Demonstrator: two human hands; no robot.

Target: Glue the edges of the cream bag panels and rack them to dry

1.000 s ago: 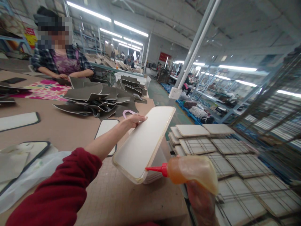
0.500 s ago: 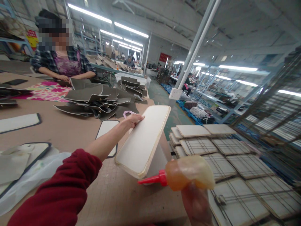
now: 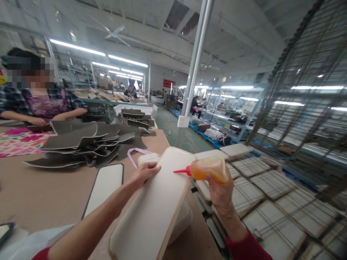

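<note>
My left hand (image 3: 143, 173) grips the far left edge of a long white panel with a tan rim (image 3: 157, 206), which tilts up off the brown table (image 3: 40, 195). My right hand (image 3: 221, 191) is closed round a squeeze bottle of orange glue (image 3: 207, 169). The bottle lies sideways, its red nozzle pointing left just above the panel's far right part. Under the panel lies a stack of similar white panels (image 3: 184, 218).
A dark-rimmed white panel (image 3: 104, 187) lies flat left of my arm. Grey cut pieces (image 3: 89, 142) are heaped beyond, and a co-worker (image 3: 40, 104) sits behind them. To the right, wire racks (image 3: 268, 202) carry several white panels. A steel post (image 3: 196, 57) stands ahead.
The view has swung up and left. My right hand has lifted the glue bottle from the panel's near end to its far end. The panel now lies lower and flatter.
</note>
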